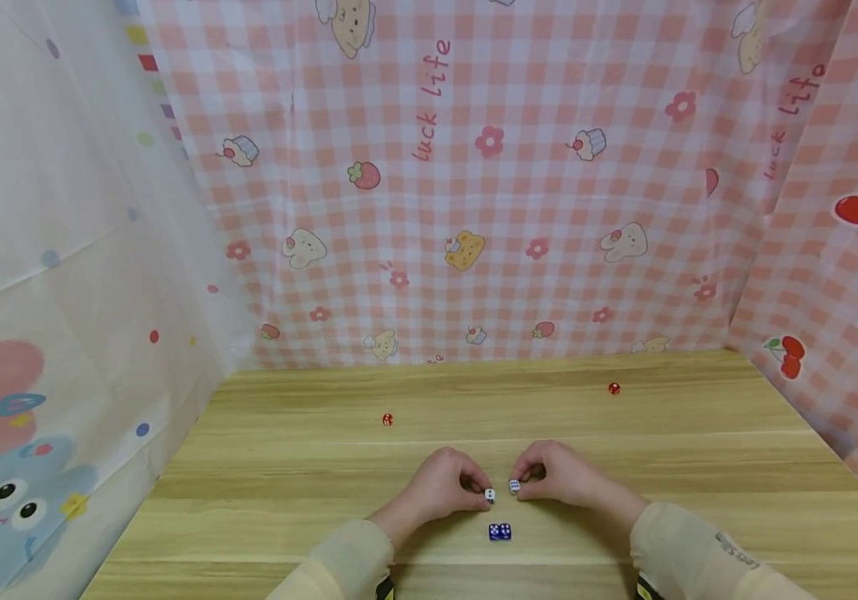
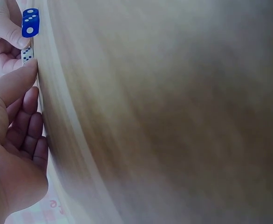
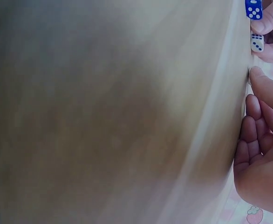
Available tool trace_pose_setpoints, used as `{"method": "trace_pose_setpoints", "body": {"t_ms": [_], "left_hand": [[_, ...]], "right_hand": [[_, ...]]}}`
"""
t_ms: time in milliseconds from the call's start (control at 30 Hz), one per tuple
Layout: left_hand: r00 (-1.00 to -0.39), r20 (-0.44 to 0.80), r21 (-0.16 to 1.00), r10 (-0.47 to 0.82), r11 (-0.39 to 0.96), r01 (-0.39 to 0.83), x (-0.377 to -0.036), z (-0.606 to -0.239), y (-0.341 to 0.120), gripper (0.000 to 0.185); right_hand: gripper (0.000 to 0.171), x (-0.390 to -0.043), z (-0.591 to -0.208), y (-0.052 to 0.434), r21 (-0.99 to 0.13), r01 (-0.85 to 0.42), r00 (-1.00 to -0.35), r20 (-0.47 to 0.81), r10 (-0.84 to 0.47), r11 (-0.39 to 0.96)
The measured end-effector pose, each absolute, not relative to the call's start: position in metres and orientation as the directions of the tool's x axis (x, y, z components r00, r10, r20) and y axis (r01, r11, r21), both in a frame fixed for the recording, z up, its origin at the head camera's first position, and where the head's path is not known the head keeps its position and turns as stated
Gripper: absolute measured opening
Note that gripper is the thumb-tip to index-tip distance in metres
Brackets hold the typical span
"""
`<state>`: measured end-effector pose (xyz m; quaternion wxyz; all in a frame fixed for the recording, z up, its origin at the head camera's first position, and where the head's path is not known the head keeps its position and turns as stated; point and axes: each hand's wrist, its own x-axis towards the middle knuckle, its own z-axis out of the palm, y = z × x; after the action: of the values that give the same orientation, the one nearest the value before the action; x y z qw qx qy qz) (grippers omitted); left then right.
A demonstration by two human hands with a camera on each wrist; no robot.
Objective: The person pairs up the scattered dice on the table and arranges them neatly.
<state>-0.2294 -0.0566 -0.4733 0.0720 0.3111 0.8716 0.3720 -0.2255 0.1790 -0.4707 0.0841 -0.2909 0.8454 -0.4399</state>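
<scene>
My left hand [image 1: 444, 485] pinches a white die [image 1: 490, 495] between thumb and fingertips, close over the wooden table. Facing it, my right hand [image 1: 560, 475] pinches another white die [image 1: 515, 486] in the same way. A small gap separates the two dice. Just nearer to me, two blue dice [image 1: 500, 532] with white dots sit side by side on the table. The right wrist view shows the white die [image 3: 257, 42] at the left hand's fingertips, beneath a blue die [image 3: 254, 9]. My right hand's own die is hidden there.
A red die [image 1: 387, 420] lies on the wooden table [image 1: 286, 483] beyond my left hand, and another red die [image 1: 614, 388] farther back on the right. A pink checked cloth [image 1: 519, 192] hangs along the table's back edge, with printed cloths at both sides.
</scene>
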Motion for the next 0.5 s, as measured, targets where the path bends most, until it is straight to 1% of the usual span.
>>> {"method": "trace_pose_setpoints", "body": {"t_ms": [500], "left_hand": [[-0.79, 0.109, 0.689, 0.604, 0.526, 0.498, -0.23, -0.474, -0.056, 0.013]], "right_hand": [[0.014, -0.22, -0.473, 0.167, -0.772, -0.445, -0.804, 0.121, -0.583, 0.453]]}}
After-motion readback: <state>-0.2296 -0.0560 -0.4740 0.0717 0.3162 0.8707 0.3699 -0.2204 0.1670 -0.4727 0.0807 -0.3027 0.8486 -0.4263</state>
